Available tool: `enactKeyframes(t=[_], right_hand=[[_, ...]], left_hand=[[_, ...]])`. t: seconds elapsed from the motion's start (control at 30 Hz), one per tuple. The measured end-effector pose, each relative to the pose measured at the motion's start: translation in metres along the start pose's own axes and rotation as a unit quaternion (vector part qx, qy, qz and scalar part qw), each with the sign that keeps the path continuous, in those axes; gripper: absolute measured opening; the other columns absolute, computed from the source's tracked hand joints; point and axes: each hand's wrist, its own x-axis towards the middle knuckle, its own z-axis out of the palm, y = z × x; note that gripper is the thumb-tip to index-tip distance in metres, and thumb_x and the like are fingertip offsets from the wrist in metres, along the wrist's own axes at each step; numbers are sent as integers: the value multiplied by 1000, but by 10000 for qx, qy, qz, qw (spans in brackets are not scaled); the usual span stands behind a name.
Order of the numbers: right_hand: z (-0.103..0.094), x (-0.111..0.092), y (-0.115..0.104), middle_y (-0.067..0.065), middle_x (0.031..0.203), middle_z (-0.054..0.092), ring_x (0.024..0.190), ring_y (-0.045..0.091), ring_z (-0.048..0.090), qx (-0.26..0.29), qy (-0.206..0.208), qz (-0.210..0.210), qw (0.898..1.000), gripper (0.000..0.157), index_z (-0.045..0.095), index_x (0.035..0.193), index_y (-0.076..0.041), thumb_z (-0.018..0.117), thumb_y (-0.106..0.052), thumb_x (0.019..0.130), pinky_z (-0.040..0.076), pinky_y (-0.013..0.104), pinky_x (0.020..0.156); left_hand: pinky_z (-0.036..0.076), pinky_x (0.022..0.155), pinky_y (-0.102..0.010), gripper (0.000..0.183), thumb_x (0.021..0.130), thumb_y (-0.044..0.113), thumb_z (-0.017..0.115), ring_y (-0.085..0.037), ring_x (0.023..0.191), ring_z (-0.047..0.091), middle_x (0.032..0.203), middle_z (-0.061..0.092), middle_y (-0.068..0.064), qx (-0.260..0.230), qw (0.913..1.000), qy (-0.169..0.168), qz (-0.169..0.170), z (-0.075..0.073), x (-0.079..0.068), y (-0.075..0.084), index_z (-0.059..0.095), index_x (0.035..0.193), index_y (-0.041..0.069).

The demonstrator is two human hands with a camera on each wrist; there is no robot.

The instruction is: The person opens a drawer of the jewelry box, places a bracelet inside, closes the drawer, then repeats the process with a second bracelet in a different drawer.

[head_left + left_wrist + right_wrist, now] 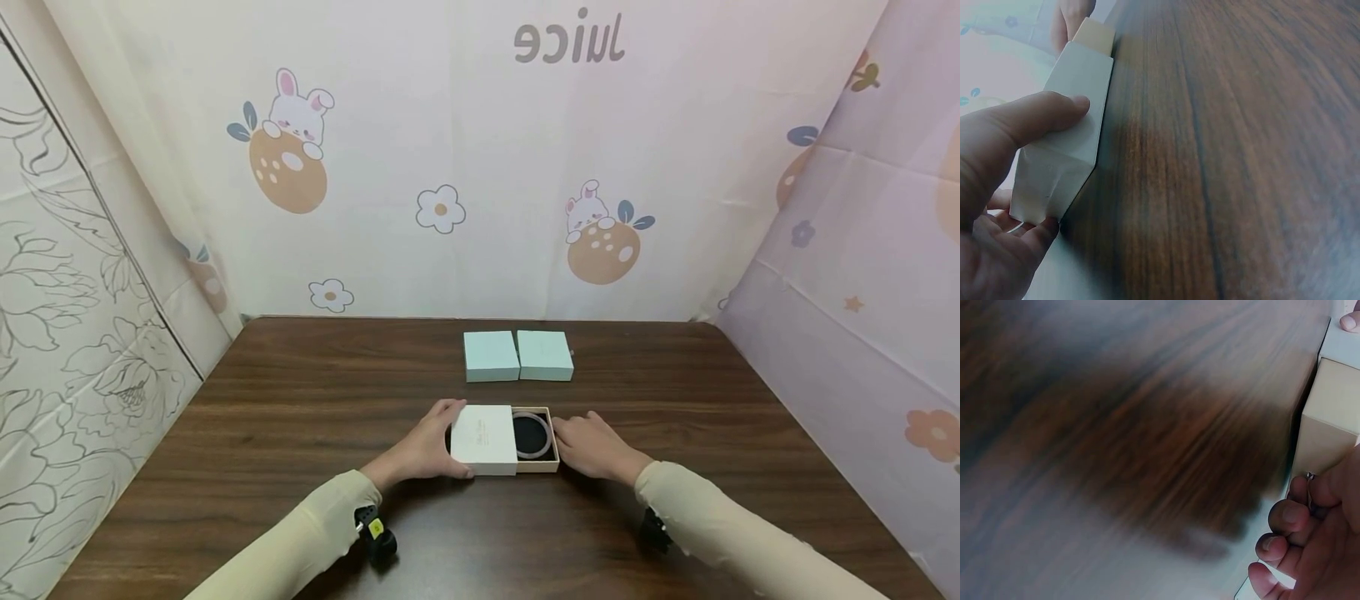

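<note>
A white box sleeve (pixel 480 433) with faint printed lettering lies on the table, its cream drawer (pixel 537 467) slid partly out to the right. Inside the drawer a pale pinkish bangle (pixel 551 439) rings a black cushion (pixel 530 434); its left edge is hidden under the sleeve. My left hand (pixel 423 447) grips the sleeve from the left, thumb along the near side and fingers around the far end. At the drawer's right end my right hand (pixel 596 447) pinches a small metallic pull (pixel 1310 477) between thumb and finger; the other fingers are curled.
Two pale mint boxes (pixel 491 357) stand side by side behind the white one, near the table's back edge. Printed curtains (pixel 450 125) enclose the back and sides of the dark wooden table (pixel 337 375).
</note>
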Motion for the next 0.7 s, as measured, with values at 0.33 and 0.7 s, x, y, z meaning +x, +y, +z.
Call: enactKeyframes(t=[0.33,0.7], right_hand=[[1,7,-9,0,63,53,61,16,52,13,-55,-44,10000,21,59,82,-8,47,-16,98,35,39,63],[2,11,-15,0,63,52,63,17,55,86,-58,-101,9999,21,58,81,-8,46,-15,98,38,41,66]], left_hand=[[39,96,-44,104,64,28,88,-27,118,44,139,36,-17,-7,10000,20,55,1,0,-3,31,145,-5],[39,95,-44,103,65,27,87,-28,118,44,139,36,-18,-28,9999,38,97,1,0,-3,31,145,-5]])
